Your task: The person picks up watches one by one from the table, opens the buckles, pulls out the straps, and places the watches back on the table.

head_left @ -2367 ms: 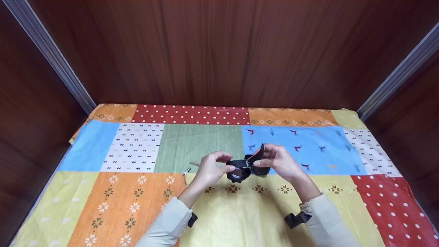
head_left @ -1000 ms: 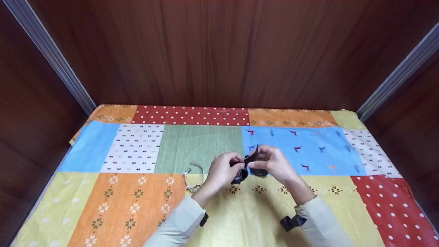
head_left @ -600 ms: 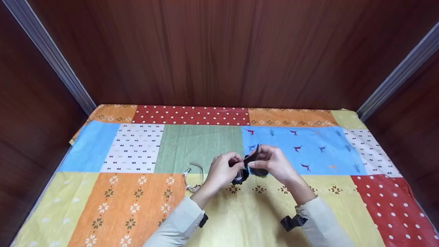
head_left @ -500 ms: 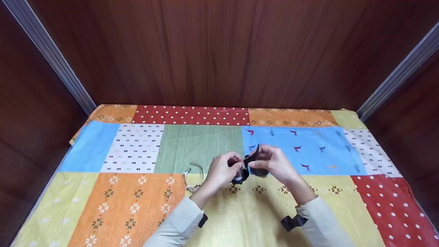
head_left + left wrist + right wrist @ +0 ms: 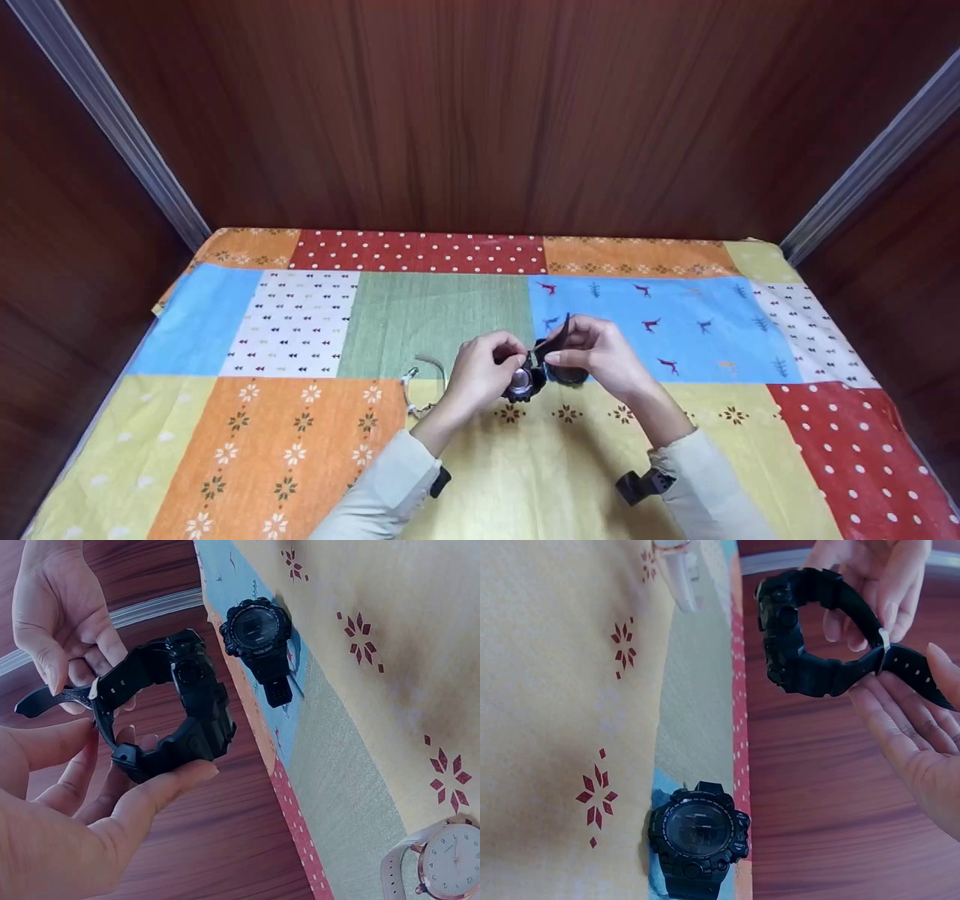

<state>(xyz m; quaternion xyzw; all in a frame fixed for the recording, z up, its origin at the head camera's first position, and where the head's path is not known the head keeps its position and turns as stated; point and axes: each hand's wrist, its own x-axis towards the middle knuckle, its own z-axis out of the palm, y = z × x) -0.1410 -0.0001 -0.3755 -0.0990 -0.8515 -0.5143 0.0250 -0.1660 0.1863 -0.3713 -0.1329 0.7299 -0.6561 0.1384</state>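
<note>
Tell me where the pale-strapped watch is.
In the left wrist view, the pale-strapped watch sits in the lower right corner; in the head view, it lies on the tablecloth just left of the left hand.

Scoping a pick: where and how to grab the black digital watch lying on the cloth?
I'd pinch the black digital watch from above, across opposite edges of its case: its display faces both wrist cameras and the knobbly edges look exposed. The right hand partly covers it in the head view, so clear that first.

The surface (image 5: 270, 442) leaves room left and right; held watch (image 5: 208, 720), lower watch (image 5: 697, 829) and pale watch (image 5: 452, 862) obstruct the middle, a wall (image 5: 480, 112) beyond.
</note>
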